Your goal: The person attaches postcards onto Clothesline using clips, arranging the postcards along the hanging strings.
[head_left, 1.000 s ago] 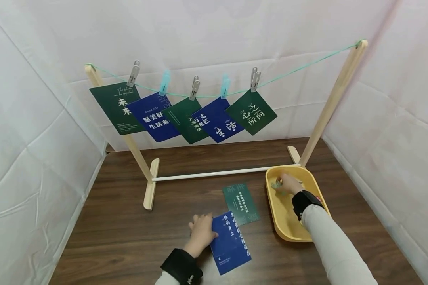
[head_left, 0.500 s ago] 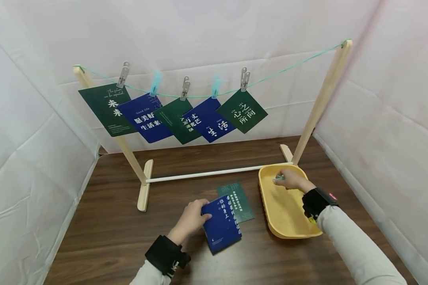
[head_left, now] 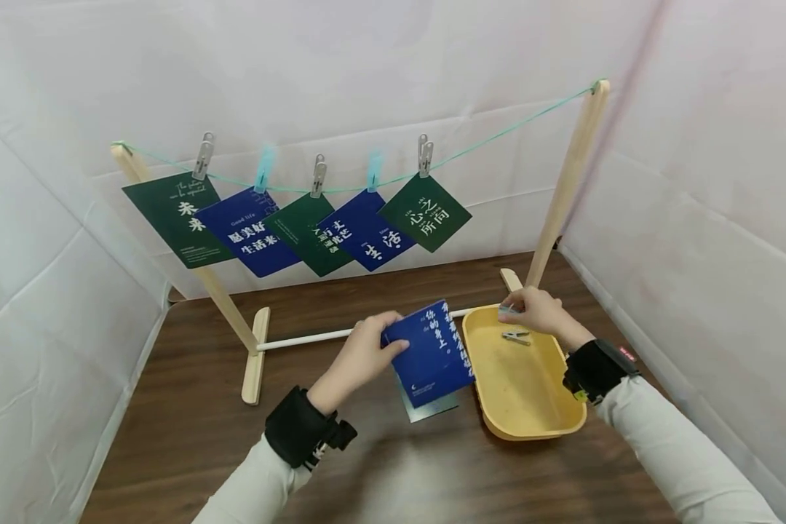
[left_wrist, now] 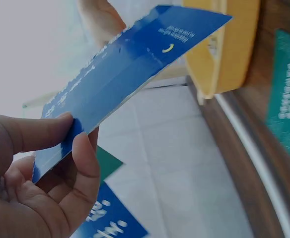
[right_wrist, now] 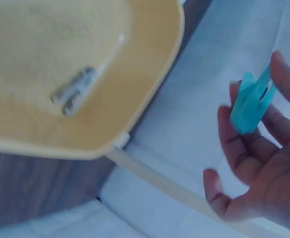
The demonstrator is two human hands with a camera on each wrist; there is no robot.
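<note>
My left hand (head_left: 365,351) pinches a blue card (head_left: 429,360) with white writing between thumb and fingers, lifted off the table. In the left wrist view the blue card (left_wrist: 130,69) is seen at a slant, thumb on its printed face. A green card (left_wrist: 287,91) lies on the table, mostly hidden below the blue one in the head view. Over the far end of the yellow tray (head_left: 530,426), my right hand (head_left: 536,309) holds a light blue clothespin (right_wrist: 252,104) in its fingers. One grey clothespin (head_left: 516,338) lies in the tray.
A wooden stand carries a green string (head_left: 504,133). Several green and blue cards hang from it on grey and light blue clothespins, toward the left. The right wooden post (head_left: 570,182) rises behind the tray. White cloth (head_left: 707,291) surrounds the table (head_left: 190,429).
My left hand has raised the blue card from the table and brought it forward. My right hand has come up from the tray bottom with the light blue clothespin.
</note>
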